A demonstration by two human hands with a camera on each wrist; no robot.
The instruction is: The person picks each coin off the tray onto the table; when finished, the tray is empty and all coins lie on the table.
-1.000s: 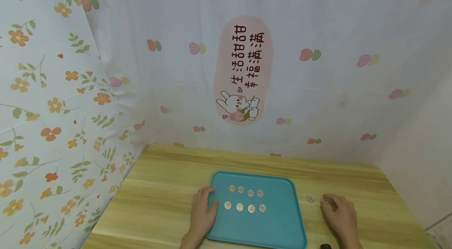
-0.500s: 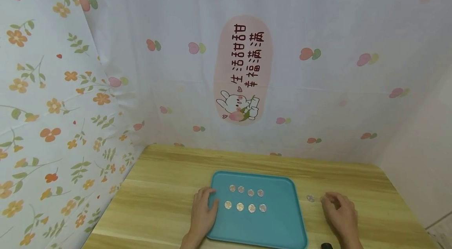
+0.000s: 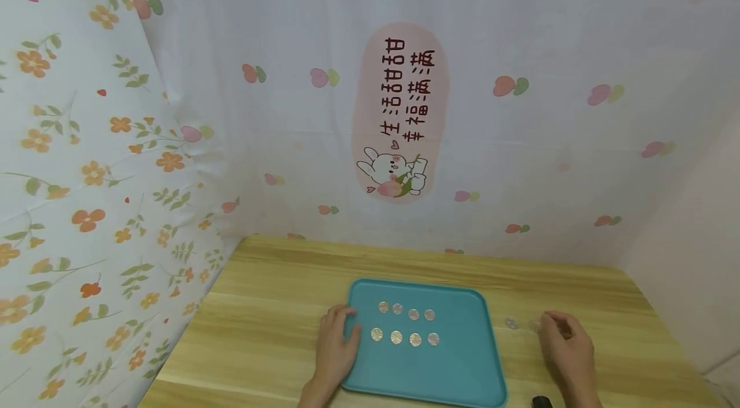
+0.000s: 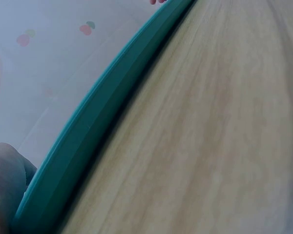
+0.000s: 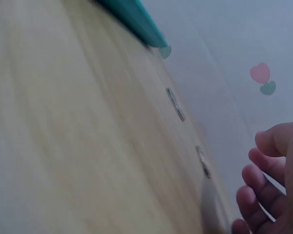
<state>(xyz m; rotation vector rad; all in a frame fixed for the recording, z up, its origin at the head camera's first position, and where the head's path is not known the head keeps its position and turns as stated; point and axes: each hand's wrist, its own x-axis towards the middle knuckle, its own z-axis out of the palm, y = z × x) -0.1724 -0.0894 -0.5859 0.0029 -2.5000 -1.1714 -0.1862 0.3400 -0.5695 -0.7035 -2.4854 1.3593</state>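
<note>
My left hand (image 3: 337, 347) rests at the left rim of a teal tray (image 3: 428, 372), fingertips and thumb over the edge. In the left wrist view, part of that hand (image 4: 6, 187) shows beside the rim. On the tray lie two rows of small, clear round discs with a radiating pattern, such as the one at the front left (image 3: 376, 334). Right of the tray, a similar disc (image 3: 511, 323) and a second disc (image 3: 534, 325) lie flat on the wooden table. My right hand (image 3: 569, 350) hovers close beside the second disc, fingers loosely curled, holding nothing visible.
The wooden table (image 3: 277, 292) backs onto a printed white curtain (image 3: 289, 138), with a floral curtain (image 3: 87, 177) along the left. A small black object (image 3: 541, 402) sits at the front edge of the view, near the right wrist.
My right hand has drawn slightly right, away from the second disc, which now shows more plainly on the table. My left hand stays at the tray rim. The head view has shifted a little.
</note>
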